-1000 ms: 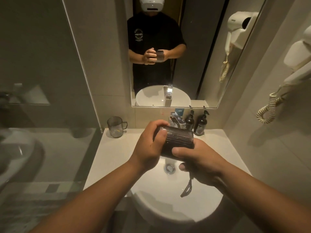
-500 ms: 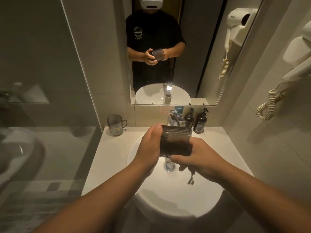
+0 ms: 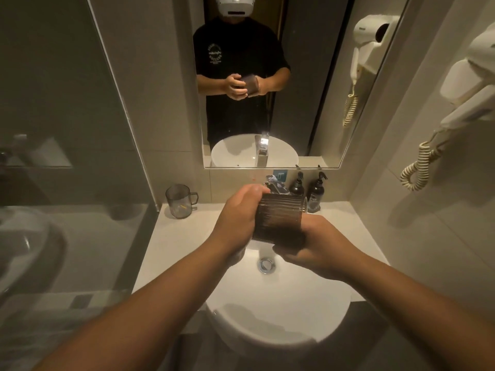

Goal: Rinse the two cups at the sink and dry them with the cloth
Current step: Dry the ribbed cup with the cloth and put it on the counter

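A dark ribbed cup [image 3: 278,220] is held upright over the white round sink [image 3: 278,311]. My left hand [image 3: 237,218] grips its left side, thumb near the rim. My right hand [image 3: 318,245] cups its bottom right. A second cup [image 3: 179,201], clear grey with a handle, stands on the counter at the back left, apart from both hands. The tap [image 3: 276,186] shows partly behind the held cup. No cloth is visible.
Two dark pump bottles [image 3: 316,192] stand at the back of the white counter [image 3: 171,245]. A mirror [image 3: 308,76] hangs above. A glass partition [image 3: 67,156] borders the left. A wall hair dryer with coiled cord [image 3: 420,167] is at the right. The drain [image 3: 266,264] sits below the cup.
Both hands have turned the dark cup from lying sideways to more upright and raised it slightly. The dark strip that hung below my right hand is out of sight.
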A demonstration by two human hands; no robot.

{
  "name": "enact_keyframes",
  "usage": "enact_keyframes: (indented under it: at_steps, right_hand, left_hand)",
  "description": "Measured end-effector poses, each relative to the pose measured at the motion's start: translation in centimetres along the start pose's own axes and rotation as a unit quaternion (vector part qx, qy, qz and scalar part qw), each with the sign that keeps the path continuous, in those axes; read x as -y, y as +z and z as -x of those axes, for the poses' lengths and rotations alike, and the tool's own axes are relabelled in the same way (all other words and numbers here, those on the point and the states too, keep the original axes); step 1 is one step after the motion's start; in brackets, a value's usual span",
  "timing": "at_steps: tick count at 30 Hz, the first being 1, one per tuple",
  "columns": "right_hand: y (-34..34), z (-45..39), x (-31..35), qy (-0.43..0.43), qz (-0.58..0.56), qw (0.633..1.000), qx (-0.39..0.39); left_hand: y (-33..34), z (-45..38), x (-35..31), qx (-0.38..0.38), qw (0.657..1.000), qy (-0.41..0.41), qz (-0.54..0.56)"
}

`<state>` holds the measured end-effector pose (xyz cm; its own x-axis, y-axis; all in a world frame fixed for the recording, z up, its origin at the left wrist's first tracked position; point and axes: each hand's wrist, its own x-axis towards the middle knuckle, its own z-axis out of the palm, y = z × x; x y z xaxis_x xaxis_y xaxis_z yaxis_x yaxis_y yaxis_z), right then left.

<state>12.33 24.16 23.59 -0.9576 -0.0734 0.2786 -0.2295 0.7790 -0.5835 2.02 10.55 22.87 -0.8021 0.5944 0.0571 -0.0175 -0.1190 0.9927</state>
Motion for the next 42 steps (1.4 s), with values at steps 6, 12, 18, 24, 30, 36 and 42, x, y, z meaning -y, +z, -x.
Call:
enact_keyframes:
  at_steps: [6,12,18,24,30,36,42]
  right_hand:
    - [1.0,0.0,0.9,0.221,-0.488,0.844,-0.004]
    - [-0.5,-0.6,0.3,0.153,-0.307,0.939,-0.006]
    - [-0.5,-1.0,-0.2,-0.053,0.036,0.998,-0.011]
    - [0.2,-0.8,0.7,0.136,-0.278,0.951,-0.023]
    - [-0.2,-0.9,0.3,0.218,-0.52,0.826,0.015]
    - [-0.8,-1.1,-0.9,-0.01,0.058,0.998,-0.008]
    - [0.5,-0.7,0.1,0.124,-0.14,0.982,-0.034]
  left_hand:
    - [-0.9,0.4,1.3,0.007,0.968,0.19,-0.163]
    - [-1.3,0.1,0.4,0.073,0.996,0.045,-0.021]
    - [-1.1,-0.6,-0.3,0.059,0.991,-0.105,0.056]
    - [-0.7,-0.8,1.0,0.029,0.995,0.089,-0.019]
    - [-1.8,-0.7,1.4,0.071,0.965,0.191,-0.165]
    - [-0.5,-1.7,-0.2,0.066,0.997,-0.039,0.031]
    - [0.0,-1.5,0.9,-0.026,0.983,0.142,-0.117]
